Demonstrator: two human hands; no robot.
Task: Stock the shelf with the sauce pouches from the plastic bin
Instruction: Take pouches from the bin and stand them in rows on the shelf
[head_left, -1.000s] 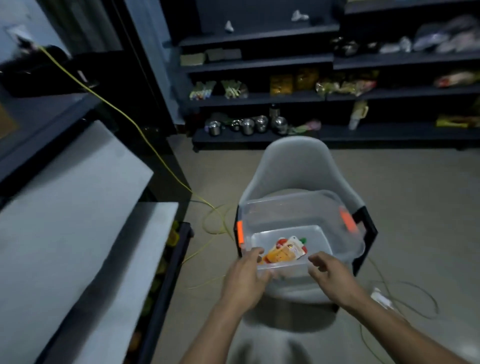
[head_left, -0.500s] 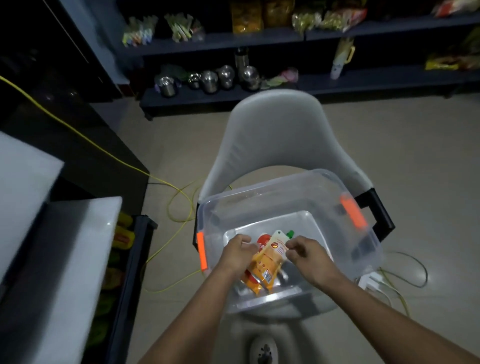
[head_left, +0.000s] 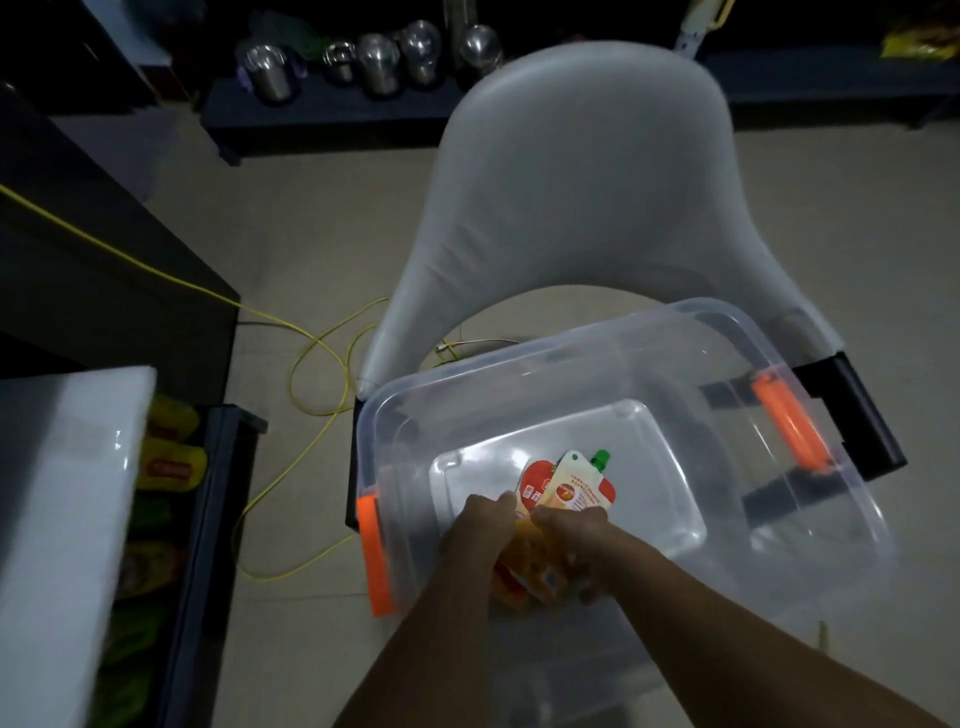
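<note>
Pale floor tiles (head_left: 311, 234) fill the dim room, and one white chair (head_left: 582, 182) stands in the middle of your view with its back away from you. On its seat sits one clear plastic bin (head_left: 831, 545) with two orange latches, one on the left end (head_left: 375, 556) and one on the right end (head_left: 789, 426).

Both your hands are down inside the bin. Your left hand (head_left: 483, 525) has its fingers curled round the left edge of a bunch of sauce pouches (head_left: 566, 488), and your right hand (head_left: 576, 530) has its fingers curled over the right side of the same bunch, so the two hands hold it between them just above the bin floor. At least two pouches show above your knuckles: a red one, and a cream one in front of it with one green cap (head_left: 601, 457). More orange packaging shows between your wrists, but how many pouches that makes I cannot tell. The cream pouch carries a round picture and lines of small print, too blurred to read.

To your left stands the shelf (head_left: 208, 493), its dark frame partly hidden by a white panel (head_left: 57, 519). Yellow pouches (head_left: 171, 462) already lie on it, two clearly, with darker ones below that I cannot count, and their red labels cannot be read. One yellow cable (head_left: 311, 374) loops over the floor between shelf and chair. At the back, at least five steel pots (head_left: 379, 60) stand in a row on a low dark shelf.
</note>
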